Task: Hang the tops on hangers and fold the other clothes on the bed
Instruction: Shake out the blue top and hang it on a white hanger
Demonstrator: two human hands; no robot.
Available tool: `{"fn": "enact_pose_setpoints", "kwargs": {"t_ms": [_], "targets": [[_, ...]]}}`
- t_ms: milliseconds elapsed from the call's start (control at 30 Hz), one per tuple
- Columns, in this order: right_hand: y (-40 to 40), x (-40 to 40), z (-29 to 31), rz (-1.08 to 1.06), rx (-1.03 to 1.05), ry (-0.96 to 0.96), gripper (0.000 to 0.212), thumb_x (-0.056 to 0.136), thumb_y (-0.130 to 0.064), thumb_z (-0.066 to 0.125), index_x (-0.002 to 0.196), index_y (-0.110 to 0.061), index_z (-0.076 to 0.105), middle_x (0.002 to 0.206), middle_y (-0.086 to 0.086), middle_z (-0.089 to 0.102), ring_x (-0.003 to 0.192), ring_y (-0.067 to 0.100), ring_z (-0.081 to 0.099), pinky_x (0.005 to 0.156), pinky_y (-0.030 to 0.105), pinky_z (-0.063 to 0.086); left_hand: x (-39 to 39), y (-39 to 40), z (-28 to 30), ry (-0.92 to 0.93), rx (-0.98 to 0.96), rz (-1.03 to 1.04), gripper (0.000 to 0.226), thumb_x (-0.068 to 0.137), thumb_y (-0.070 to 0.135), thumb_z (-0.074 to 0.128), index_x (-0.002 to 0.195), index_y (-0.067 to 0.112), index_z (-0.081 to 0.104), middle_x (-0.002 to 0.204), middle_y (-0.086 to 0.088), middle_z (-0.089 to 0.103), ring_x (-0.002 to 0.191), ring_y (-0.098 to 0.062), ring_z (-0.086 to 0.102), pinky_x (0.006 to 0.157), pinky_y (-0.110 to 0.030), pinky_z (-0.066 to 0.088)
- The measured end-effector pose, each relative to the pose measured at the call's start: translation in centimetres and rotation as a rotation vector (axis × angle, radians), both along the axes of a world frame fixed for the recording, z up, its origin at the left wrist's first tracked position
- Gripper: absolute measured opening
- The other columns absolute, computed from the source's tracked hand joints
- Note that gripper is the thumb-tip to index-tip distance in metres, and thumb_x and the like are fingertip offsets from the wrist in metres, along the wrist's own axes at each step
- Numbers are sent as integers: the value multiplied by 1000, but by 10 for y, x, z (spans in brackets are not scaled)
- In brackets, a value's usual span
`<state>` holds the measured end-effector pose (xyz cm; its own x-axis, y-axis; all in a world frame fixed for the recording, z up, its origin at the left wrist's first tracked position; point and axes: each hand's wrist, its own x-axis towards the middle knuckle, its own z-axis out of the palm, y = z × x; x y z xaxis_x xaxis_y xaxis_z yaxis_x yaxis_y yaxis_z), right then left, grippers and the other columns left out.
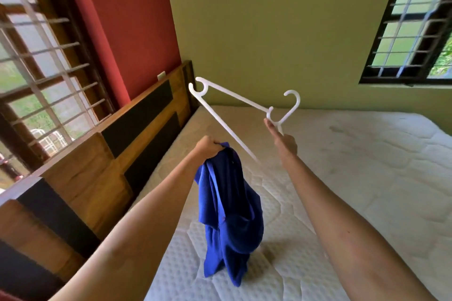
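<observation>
Centre frame: left hand point(208, 146) fists the limp, light blue top point(230, 215), hem brushing the mattress point(342, 178); right hand point(285, 145) pinches the stiff white hanger point(232, 127), probably near its neck. Grasp shoulders next.

Mattress point(367, 178) right of hands bare; headboard point(137, 129) walls left (close).

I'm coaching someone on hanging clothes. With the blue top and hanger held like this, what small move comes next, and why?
Probably slide the white hanger's near arm into the blue top: the left hand holds it bunched, apart from the hanger in the right hand.
</observation>
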<state>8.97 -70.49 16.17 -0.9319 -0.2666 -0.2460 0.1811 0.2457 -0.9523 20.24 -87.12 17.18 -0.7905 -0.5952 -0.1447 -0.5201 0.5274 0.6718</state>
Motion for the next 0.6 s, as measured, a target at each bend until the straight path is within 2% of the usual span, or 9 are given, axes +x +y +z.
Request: {"fn": "enact_pose_setpoints", "kwargs": {"t_ms": [33, 133, 167, 233, 300, 367, 433, 533, 600], "targets": [[6, -4, -2, -3, -5, 14, 76, 63, -81, 55, 91, -11, 56, 76, 2, 56, 63, 14, 50, 58, 28, 40, -1, -7, 8, 35, 12, 41, 25, 92, 17, 55, 108, 3, 67, 107, -15, 63, 96, -26, 55, 79, -29, 42], [20, -13, -9, 2, -25, 16, 81, 69, -80, 49, 112, -11, 59, 100, 10, 63, 86, 21, 58, 77, 33, 45, 0, -36, 31, 118, 54, 105, 22, 87, 15, 62, 104, 1, 66, 95, -13, 61, 90, -24, 55, 79, -31, 46], [24, -13, -11, 16, -15, 30, 81, 67, -82, 46, 106, -12, 60, 98, 9, 61, 84, 22, 55, 76, 32, 41, -1, -45, 38, 121, 46, 103, 20, 86, 13, 63, 100, 1, 66, 93, -14, 61, 90, -26, 57, 79, -34, 49], [29, -12, -12, 62, 76, 81, 78, 58, -91, 39, 77, -17, 58, 79, 4, 55, 74, 21, 50, 73, 32, 36, -1, -59, 50, 131, 52, 93, 5, 85, 5, 61, 88, 4, 64, 81, -12, 60, 82, -25, 56, 69, -32, 49], [30, -10, -14, 76, 225, 151, 75, 56, -94, 35, 63, -21, 50, 70, 1, 54, 75, 23, 53, 75, 34, 36, -2, -67, 61, 128, 11, 66, 12, 84, 3, 61, 94, 3, 67, 83, -10, 60, 80, -24, 55, 72, -32, 48], [28, -12, -21, -16, 289, 283, 74, 59, -92, 37, 60, -19, 47, 75, 2, 60, 87, 27, 56, 82, 36, 33, 0, -68, 71, 108, -15, 50, 21, 83, 5, 63, 104, 1, 68, 94, -10, 62, 86, -25, 56, 82, -36, 50], [23, -12, -23, -175, 270, 419, 72, 56, -91, 36, 61, -19, 44, 81, 7, 64, 92, 30, 55, 82, 36, 29, 0, -68, 79, 87, -34, 37, 23, 83, 6, 64, 105, 0, 67, 97, -11, 62, 87, -25, 56, 85, -37, 50], [17, -12, -18, -341, 214, 549, 65, 63, -80, 49, 57, -15, 46, 69, 8, 57, 91, 31, 51, 75, 35, 24, 1, -70, 88, 86, -120, 60, 24, 83, 9, 65, 106, 3, 69, 98, -11, 63, 87, -23, 54, 83, -33, 47], [15, -13, -12, -401, 181, 592, 66, 62, -79, 48, 57, -13, 48, 67, 8, 56, 91, 32, 51, 74, 34, 23, 4, -73, 93, 90, -204, 81, 23, 84, 14, 66, 105, 7, 70, 108, -13, 66, 91, -25, 56, 86, -32, 46]]}}
